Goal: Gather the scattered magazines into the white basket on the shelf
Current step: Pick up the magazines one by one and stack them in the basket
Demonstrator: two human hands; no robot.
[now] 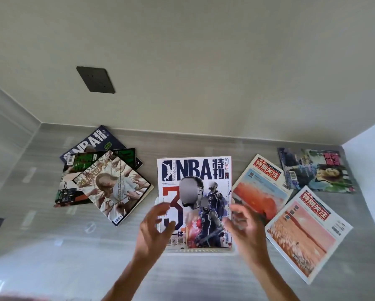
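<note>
- At centre of the grey shelf (51,246): white basket (200,251), mostly covered by an NBA magazine (195,192) lying flat on it.
- Left hand (155,227) & right hand (245,227): blurred, fingers loosely curled at the mag's lower corners; holding nothing visible.
- Left: three-mag pile (104,177).
- Right: two red-title papers (260,187), (306,233); one mag (317,170) behind.

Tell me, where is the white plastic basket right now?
In the head view, the white plastic basket sits centre on the grey shelf, mostly hidden under the white NBA magazine, between both hands.
</note>
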